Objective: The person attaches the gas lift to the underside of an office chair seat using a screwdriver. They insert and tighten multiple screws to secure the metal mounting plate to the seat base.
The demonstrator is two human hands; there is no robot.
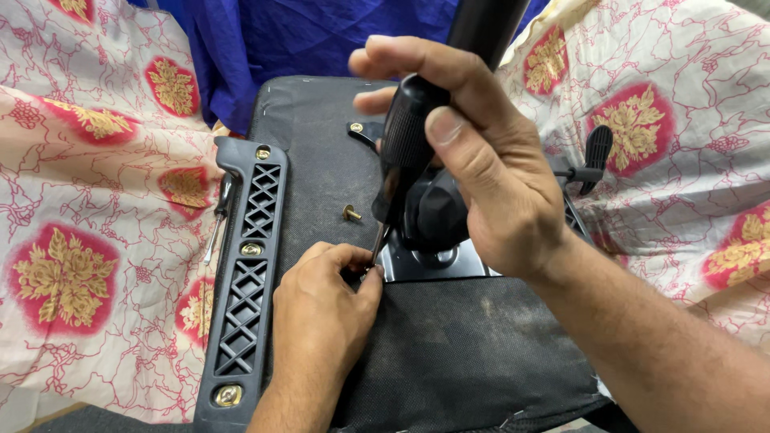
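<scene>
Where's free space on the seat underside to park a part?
Free: black fabric below the metal plate, between the forearms; a strip between the lattice armrest and the loose brass bolt. Crowded: around the plate, where left hand, right hand and screwdriver meet.

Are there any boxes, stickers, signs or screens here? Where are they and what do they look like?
None show: no package, label, sign or screen.
What is there instead:
Screwdriver: black ribbed handle, gripped by the right hand, tip down by the left hand.
Armrest: long black lattice piece with brass bolts, left of the seat base.
Loose bolt: small, brass, on the black seat base.
</scene>
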